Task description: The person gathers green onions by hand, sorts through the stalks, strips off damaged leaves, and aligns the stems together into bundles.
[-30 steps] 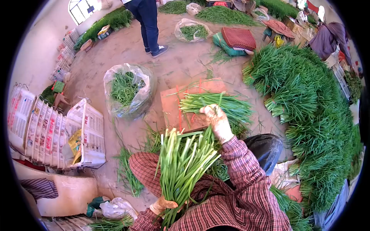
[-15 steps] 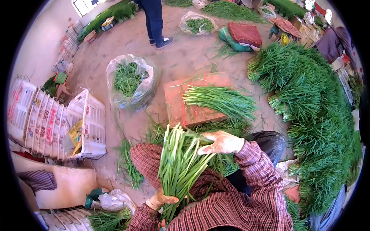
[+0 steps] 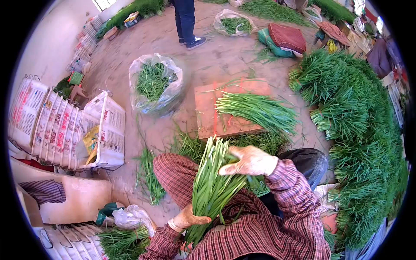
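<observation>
A bunch of garlic chives (image 3: 214, 182) stands tilted in front of my chest, its pale stalk ends pointing up and away. My left hand (image 3: 190, 218), in a soiled pale glove, grips it low down with the thumb across the leaves. My right hand (image 3: 252, 161), gloved too, holds the upper right side, its thumb and fingers around some stalks; the fingertips are partly hidden. Beyond the hands, another heap of chives (image 3: 258, 110) lies across a low reddish board (image 3: 206, 104). Red ties (image 3: 215, 113) show on that board.
Tied chive bundles (image 3: 359, 130) bank up along the right. White plastic crates (image 3: 104, 134) stack at left. A clear bag of greens (image 3: 156, 84) stands beyond the board, near a red cushion (image 3: 286, 38). A person's legs (image 3: 185, 21) stand farther back. Loose chives (image 3: 151, 177) litter the floor.
The view has shifted, so the surroundings sit lower left to right differently. Both hands still hold the bunch; the right hand lies a little closer over its upper stalks.
</observation>
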### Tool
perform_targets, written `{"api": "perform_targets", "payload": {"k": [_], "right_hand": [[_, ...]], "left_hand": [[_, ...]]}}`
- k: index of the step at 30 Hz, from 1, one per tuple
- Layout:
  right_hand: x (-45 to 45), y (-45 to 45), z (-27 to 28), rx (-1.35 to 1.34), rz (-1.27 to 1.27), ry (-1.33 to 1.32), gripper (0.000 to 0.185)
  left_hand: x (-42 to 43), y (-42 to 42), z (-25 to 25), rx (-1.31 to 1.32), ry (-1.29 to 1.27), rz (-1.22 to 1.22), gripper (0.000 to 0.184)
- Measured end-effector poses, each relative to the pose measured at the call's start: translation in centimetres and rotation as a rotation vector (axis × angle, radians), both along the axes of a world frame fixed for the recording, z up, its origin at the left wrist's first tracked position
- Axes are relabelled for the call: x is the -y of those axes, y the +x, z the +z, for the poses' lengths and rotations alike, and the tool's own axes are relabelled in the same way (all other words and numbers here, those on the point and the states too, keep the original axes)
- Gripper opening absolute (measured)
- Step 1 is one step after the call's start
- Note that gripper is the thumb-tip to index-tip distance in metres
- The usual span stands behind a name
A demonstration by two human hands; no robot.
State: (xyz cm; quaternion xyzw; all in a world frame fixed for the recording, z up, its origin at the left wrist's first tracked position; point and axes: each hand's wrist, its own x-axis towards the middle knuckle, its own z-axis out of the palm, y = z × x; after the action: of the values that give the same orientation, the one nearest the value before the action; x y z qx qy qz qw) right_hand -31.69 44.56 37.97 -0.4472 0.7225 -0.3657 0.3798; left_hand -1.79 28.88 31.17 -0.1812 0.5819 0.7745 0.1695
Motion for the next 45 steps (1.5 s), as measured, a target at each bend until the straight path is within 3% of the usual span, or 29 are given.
{"api": "perform_targets", "payload": {"k": [1, 2, 3, 7, 9, 15, 17, 19, 22, 23, 25, 28, 29, 31, 35, 36, 37, 39, 41, 43, 45], "right_hand": [[0.7, 0.1, -0.5, 0.039, 0.098, 0.070, 0.090], [1.4, 0.4, -1.7, 0.027, 0.164, 0.127, 0.077], [1.6, 0.8, -1.2, 0.182, 0.153, 0.185, 0.067], [1.8, 0.7, -1.9, 0.359, 0.113, 0.159, 0.056], [1.8, 0.7, -2.5, 0.384, -0.028, 0.085, 0.037], [2.2, 1.6, -4.1, 0.305, -0.244, -0.016, 0.032], [2.5, 2.1, -4.4, 0.044, -0.267, -0.112, 0.036], [2.7, 1.9, -5.6, -0.032, -0.275, -0.159, 0.035], [2.8, -0.6, -7.8, -0.539, -0.529, -0.376, 0.019], [2.2, -1.7, -8.6, -0.329, -0.587, -0.285, 0.013], [1.2, -3.2, -6.1, 0.156, -0.745, -0.350, 0.010], [-1.3, -6.1, -4.8, 0.372, -0.877, -0.455, 0.013], [-1.9, -7.2, -6.0, 0.391, -0.926, -0.669, 0.013], [-3.2, -7.5, -4.4, 0.576, -1.106, -0.687, 0.015], [-3.5, -7.5, -4.0, 0.442, -1.116, -0.843, 0.016], [-4.9, -8.4, -3.2, 0.753, -0.974, -0.932, 0.015], [-5.3, -8.9, -2.0, 0.797, -1.067, -0.981, 0.014], [-6.5, -11.2, -1.9, 0.881, -0.956, -1.151, 0.018], [-8.2, -11.1, -1.6, 0.854, -0.914, -1.130, 0.024], [-7.3, -7.4, 0.8, 0.523, -0.788, -0.584, 0.030], [-5.5, -3.9, 0.3, 0.777, -0.540, -0.389, 0.035]], "left_hand": [[0.0, 0.0, 0.0, -0.002, -0.001, -0.001, 0.075], [-0.1, 0.0, 0.2, 0.027, 0.012, 0.011, 0.075], [-0.2, 0.1, 0.3, 0.057, 0.024, 0.026, 0.076], [-0.2, 0.4, 0.8, -0.002, -0.072, 0.068, 0.071], [-0.3, 0.2, 0.8, -0.015, -0.130, 0.071, 0.067], [-0.3, -0.1, 0.9, 0.116, -0.048, 0.166, 0.064], [-0.4, -0.8, 1.4, 0.046, -0.142, 0.147, 0.065], [-0.5, -1.2, 1.7, -0.027, -0.238, 0.124, 0.065], [-0.7, -1.0, 1.8, -0.036, -0.208, 0.162, 0.067], [-1.0, -0.8, 1.7, -0.024, -0.195, 0.170, 0.067], [-0.8, -0.3, 1.2, -0.012, -0.183, 0.181, 0.068], [-0.7, 0.2, 0.3, 0.043, -0.291, 0.114, 0.070], [-0.7, 0.1, 0.5, 0.023, -0.316, 0.115, 0.071], [-0.7, -0.5, 1.1, -0.002, -0.339, 0.114, 0.073], [-0.6, -1.1, 1.3, 0.103, -0.314, 0.081, 0.072], [-0.8, -0.8, 1.0, 0.108, -0.281, 0.109, 0.072], [-0.9, -0.5, 1.0, 0.114, -0.281, 0.105, 0.072], [-0.6, -0.5, 1.2, 0.016, -0.423, 0.085, 0.073], [-0.9, -0.6, 1.1, 0.044, -0.327, 0.140, 0.072], [-1.2, -0.5, 0.7, 0.079, -0.226, 0.193, 0.071], [-1.0, -0.4, 0.0, 0.029, -0.371, 0.138, 0.075]]}}
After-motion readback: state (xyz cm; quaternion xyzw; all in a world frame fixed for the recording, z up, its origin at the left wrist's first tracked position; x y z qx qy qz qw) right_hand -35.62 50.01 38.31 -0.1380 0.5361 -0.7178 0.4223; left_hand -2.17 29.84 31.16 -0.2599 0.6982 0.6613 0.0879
